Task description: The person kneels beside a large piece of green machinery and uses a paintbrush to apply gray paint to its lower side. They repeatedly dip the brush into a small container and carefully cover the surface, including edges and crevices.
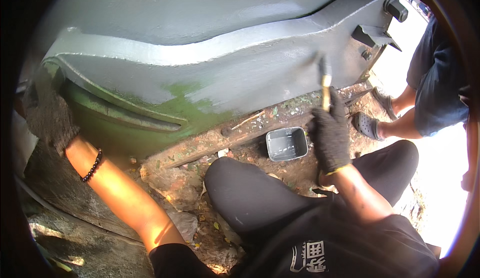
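My right hand (330,140), in a dark glove, is closed around the light handle of a paintbrush (326,85). The brush points upward, its bristle end blurred in front of a large metal body (240,73). Grey paint covers most of that metal, while green (185,103) shows along the lower left. At the far left, my gloved left hand (52,110) is against the metal's edge beside a curved slot; its fingers are too dark to make out. Below the metal, near my right hand, sits a small rectangular container (287,153) with grey paint inside.
A rusty, paint-flecked ledge (200,148) runs under the metal body. Bolts (396,9) and a bracket (372,35) jut out at the upper right. Another person's legs (437,88) stand at the right. Leaves and stones litter the ground around my bent knees.
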Demonstrator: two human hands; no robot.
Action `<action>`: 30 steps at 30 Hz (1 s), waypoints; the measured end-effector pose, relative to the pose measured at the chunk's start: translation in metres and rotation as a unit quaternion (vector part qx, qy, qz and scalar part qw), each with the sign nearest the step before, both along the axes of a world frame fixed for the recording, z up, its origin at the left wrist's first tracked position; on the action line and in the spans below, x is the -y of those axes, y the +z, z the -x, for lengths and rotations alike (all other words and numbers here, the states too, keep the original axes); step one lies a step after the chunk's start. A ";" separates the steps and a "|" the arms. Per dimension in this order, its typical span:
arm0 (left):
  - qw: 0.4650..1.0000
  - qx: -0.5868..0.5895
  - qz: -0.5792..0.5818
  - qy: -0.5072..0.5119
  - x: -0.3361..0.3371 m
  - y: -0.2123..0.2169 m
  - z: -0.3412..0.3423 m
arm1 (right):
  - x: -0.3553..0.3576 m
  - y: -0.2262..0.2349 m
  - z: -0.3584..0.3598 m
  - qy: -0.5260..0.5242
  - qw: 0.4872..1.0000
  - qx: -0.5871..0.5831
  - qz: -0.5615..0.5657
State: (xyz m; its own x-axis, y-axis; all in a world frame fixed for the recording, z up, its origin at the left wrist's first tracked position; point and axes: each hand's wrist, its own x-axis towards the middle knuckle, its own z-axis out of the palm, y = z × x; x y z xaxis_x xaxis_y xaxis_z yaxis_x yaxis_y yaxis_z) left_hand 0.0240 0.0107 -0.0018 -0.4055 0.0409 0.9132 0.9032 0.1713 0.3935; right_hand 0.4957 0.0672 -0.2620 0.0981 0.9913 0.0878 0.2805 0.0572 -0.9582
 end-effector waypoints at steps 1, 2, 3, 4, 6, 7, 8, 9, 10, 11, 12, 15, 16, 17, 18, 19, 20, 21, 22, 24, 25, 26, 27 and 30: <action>1.000 -0.008 0.008 -0.012 0.001 -0.001 0.002 | 0.006 -0.002 0.025 0.029 0.968 0.203 -0.145; 1.000 -0.013 0.015 -0.024 0.002 -0.003 0.005 | 0.013 -0.001 0.051 0.041 0.929 0.282 -0.237; 0.999 -0.020 0.020 -0.033 0.004 -0.002 0.009 | 0.022 0.005 0.078 0.067 0.907 0.300 -0.287; 0.998 -0.027 0.024 -0.044 0.005 -0.001 0.013 | 0.038 0.017 0.101 0.135 0.943 0.187 -0.239; 0.996 -0.048 0.040 -0.062 0.003 0.001 0.020 | 0.066 0.039 0.142 0.223 0.966 -0.059 -0.118; 0.996 -0.060 0.050 -0.043 0.005 0.002 0.023 | 0.077 0.038 0.150 0.257 0.954 -0.057 -0.143; 0.995 -0.071 0.063 -0.019 0.007 0.002 0.020 | 0.087 0.036 0.158 0.290 0.941 -0.054 -0.167; 0.994 -0.056 0.070 0.056 0.008 0.006 0.015 | 0.094 0.031 0.161 0.345 0.922 -0.159 -0.070; 0.996 -0.048 0.059 0.038 0.010 0.006 0.015 | 0.096 0.033 0.160 0.373 0.909 -0.185 -0.009; 0.998 -0.038 0.045 0.021 0.010 0.005 0.016 | 0.095 0.040 0.157 0.393 0.894 -0.208 0.051; 0.999 -0.029 0.031 0.002 0.009 0.004 0.016 | 0.087 0.049 0.143 0.389 0.905 -0.154 0.072; 0.999 0.001 0.045 -0.013 0.008 0.006 -0.016 | 0.045 0.067 0.093 0.340 0.927 -0.105 0.118; 0.999 -0.023 0.049 0.002 0.010 0.002 -0.011 | 0.034 0.062 0.072 0.302 0.939 -0.119 0.116; 0.998 -0.046 0.050 0.014 0.011 0.001 -0.005 | 0.022 0.061 0.051 0.261 0.950 -0.130 0.110; 0.996 -0.071 0.053 0.028 0.012 -0.001 0.002 | 0.022 0.071 0.034 0.205 0.962 -0.137 0.120; 0.997 -0.060 0.032 -0.027 0.012 -0.002 0.010 | 0.022 0.084 0.017 0.149 0.970 -0.144 0.128; 0.995 -0.052 0.010 -0.085 0.009 -0.002 0.016 | 0.016 0.076 -0.007 0.136 0.990 -0.026 0.030; 0.989 -0.043 -0.014 -0.144 0.004 -0.003 0.022 | 0.010 0.069 -0.032 0.095 0.989 0.098 -0.064; 0.986 -0.039 -0.024 -0.158 0.001 -0.001 0.022 | 0.006 0.061 -0.042 0.092 0.968 0.199 -0.120; 0.990 -0.030 -0.025 -0.134 -0.005 -0.001 0.008 | -0.002 0.044 -0.063 0.044 0.886 0.397 -0.234; 0.992 -0.027 -0.028 -0.124 -0.008 0.001 0.001 | -0.002 0.042 -0.062 0.020 0.886 0.399 -0.237; 0.993 -0.025 -0.024 -0.114 -0.007 0.000 -0.005 | -0.002 0.035 -0.055 0.010 0.885 0.396 -0.244; 0.994 -0.022 -0.022 -0.105 -0.005 0.000 -0.009 | -0.005 0.031 -0.040 0.013 0.892 0.375 -0.253; 0.996 -0.010 -0.016 -0.092 0.002 0.004 -0.010 | -0.003 0.026 0.029 0.032 0.862 0.350 -0.365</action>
State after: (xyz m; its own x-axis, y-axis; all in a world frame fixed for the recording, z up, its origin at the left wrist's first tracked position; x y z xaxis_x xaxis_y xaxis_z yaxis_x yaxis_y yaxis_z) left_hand 0.0335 0.0090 0.0021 -0.3751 0.0828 0.9233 0.9261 -0.0097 0.3771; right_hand 0.4672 0.0706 -0.2356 -0.2856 0.6478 0.7062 0.7497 0.6101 -0.2565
